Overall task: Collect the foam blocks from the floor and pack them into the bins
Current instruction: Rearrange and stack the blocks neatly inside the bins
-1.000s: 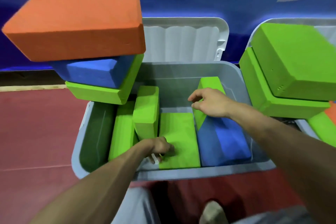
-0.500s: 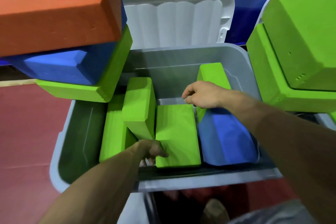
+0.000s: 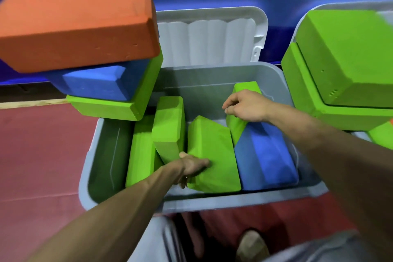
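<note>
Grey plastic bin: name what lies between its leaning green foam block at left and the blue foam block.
The head view shows one green foam block there, tilted, filling the gap between them.

A grey plastic bin (image 3: 191, 202) stands open on the floor. Inside it, one flat green foam block (image 3: 138, 155) lies along the left wall, and a second green foam block (image 3: 169, 125) leans tilted on it. The middle green foam block (image 3: 214, 155) is tipped up at an angle, its near left corner gripped by the left hand (image 3: 191, 166). Right of it a blue foam block (image 3: 265, 159) slants against an upright green foam block (image 3: 246, 87). Over the bin's far left corner an orange foam block (image 3: 74, 23) tops a blue one (image 3: 91, 83) and a green one (image 3: 110, 106).
</note>
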